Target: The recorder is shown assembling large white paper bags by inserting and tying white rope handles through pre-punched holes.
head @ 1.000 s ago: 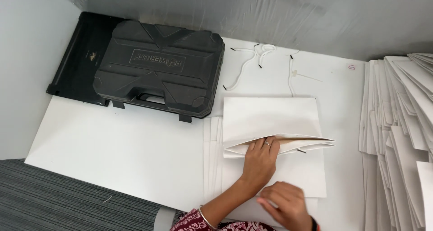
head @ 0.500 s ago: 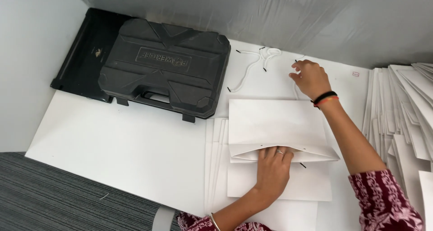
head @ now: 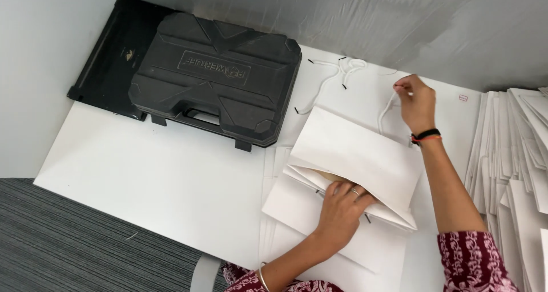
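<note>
White paper bag (head: pixel 357 158): 1 in hand, lying flat on white board (head: pixel 160 178), mouth open toward person, atop approx 3 more flat bags (head: pixel 319 246)
L hand (head: pixel 341 207): fingers tucked in bag mouth, grip can't tell
R hand (head: pixel 415 102): pinching 1 white cord (head: pixel 386 112)
Spare cords (head: pixel 334 75): 2, maybe 3, tangled
Black tool case (head: pixel 220 78): 1, shut, beside bag
Bag stack (head: pixel 516 166): right edge

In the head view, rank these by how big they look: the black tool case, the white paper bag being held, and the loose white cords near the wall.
1. Black tool case, largest.
2. White paper bag, smaller; the left hand reaches into its mouth.
3. Loose white cords, smallest; thin strands.
</note>
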